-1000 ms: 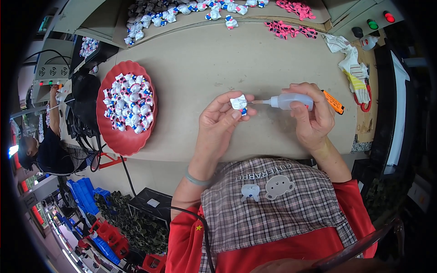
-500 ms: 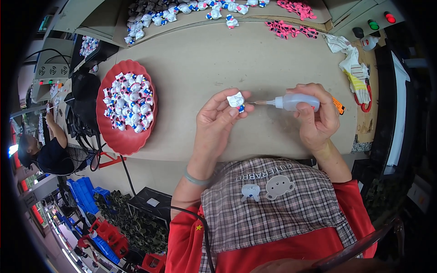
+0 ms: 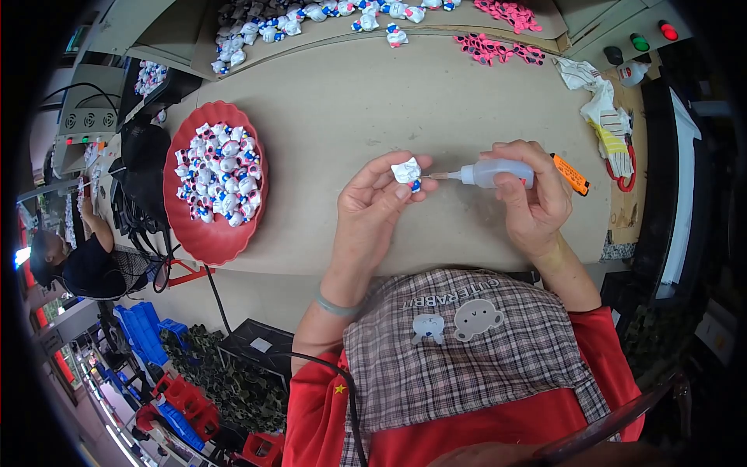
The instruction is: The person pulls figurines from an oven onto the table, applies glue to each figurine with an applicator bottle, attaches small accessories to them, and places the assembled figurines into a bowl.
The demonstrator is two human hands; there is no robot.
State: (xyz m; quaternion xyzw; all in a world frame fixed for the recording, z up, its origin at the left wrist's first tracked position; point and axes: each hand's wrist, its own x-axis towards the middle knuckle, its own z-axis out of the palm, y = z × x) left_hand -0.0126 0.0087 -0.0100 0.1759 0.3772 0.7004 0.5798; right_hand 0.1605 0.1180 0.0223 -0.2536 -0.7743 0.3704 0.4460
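Observation:
Between the thumb and fingers of my left hand point(image 3: 372, 192) is a small white-and-blue cat figurine point(image 3: 407, 171), held above the table. My right hand point(image 3: 538, 192) is wrapped round a translucent squeeze bottle point(image 3: 498, 173) that lies sideways in the grip. Its thin needle nozzle points left and reaches the figurine's right side; whether the tip touches it I cannot tell. Left of my hands stands a red scalloped bowl point(image 3: 261, 204) piled with similar white, blue and pink figurines point(image 3: 226, 167).
Along the back, more figurines point(image 3: 315, 13) and pink sunglasses-shaped pieces point(image 3: 492, 48) lie on and below a shelf. An orange marker point(image 3: 570, 174) is beside my right hand. Further right are a glove point(image 3: 603, 109) and red-handled scissors point(image 3: 627, 175). Another person point(image 3: 85, 249) sits far left.
My right hand and the bottle have shifted slightly left, uncovering more of the orange marker. The figurine in my left hand has turned and tilted a little.

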